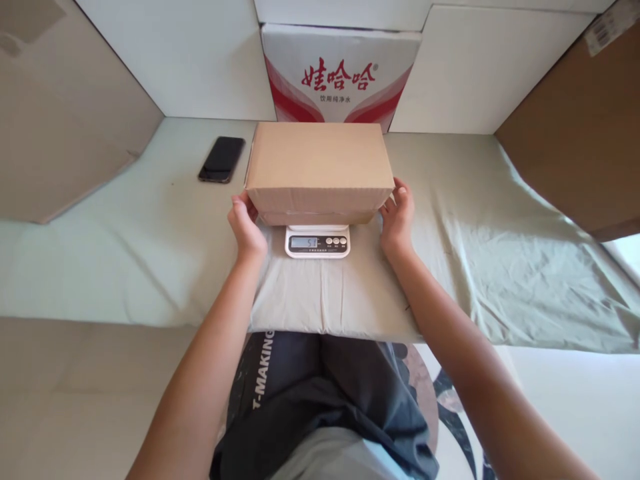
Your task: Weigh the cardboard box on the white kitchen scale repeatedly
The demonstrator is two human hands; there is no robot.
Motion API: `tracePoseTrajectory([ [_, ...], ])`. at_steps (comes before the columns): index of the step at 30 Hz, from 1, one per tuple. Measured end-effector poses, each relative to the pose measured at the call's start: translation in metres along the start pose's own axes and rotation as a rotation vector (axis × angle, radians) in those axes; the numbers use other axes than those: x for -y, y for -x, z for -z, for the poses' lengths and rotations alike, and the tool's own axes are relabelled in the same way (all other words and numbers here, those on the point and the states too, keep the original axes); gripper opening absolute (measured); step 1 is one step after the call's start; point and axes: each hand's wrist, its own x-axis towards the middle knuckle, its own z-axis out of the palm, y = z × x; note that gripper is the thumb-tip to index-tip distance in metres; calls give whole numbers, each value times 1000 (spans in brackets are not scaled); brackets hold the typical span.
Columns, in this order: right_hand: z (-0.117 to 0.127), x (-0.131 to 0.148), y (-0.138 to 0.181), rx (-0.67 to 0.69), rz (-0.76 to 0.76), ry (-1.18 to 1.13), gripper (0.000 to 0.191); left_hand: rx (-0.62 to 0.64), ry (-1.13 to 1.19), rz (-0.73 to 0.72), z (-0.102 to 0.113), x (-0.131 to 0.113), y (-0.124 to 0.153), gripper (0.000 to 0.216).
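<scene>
A plain brown cardboard box (pixel 320 157) sits over a small white digital kitchen scale (pixel 317 253), hiding the scale's platform. The scale's front panel shows, its lit display reading what looks like 51, with several round buttons to the right. At the box's left end, my left hand (pixel 246 223) grips the lower front corner, its fingertips partly hidden behind the box. My right hand (pixel 398 217) holds the opposite end, thumb up and fingers curled against the lower side. The box lies level between both hands.
Left of the box, a black smartphone (pixel 223 159) lies on the pale green cloth (pixel 165 267). Behind stands a white and red carton (pixel 345 73) with printed characters, between white panels. Large cardboard pieces (pixel 65 113) (pixel 575 127) flank both sides.
</scene>
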Motion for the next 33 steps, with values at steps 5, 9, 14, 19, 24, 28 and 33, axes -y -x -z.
tracePoseTrajectory([
  [5,2,-2,-1,24,25,21,67,-25,18,-36,-2,-2,1,78],
  [9,3,-3,-2,26,39,35,64,-38,69,-39,-4,-5,2,72],
  [14,2,-2,-1,14,30,29,61,-55,79,-55,-5,-6,1,71],
  [19,-1,3,2,8,7,-16,65,-51,60,-67,-3,-3,1,68],
  [24,0,1,0,5,6,-11,66,-63,60,-67,-3,-1,1,66],
  [28,2,-2,-2,52,45,4,69,-60,87,-64,-3,0,1,61],
  [33,0,1,2,161,80,-33,75,-60,97,-65,-2,0,0,55],
])
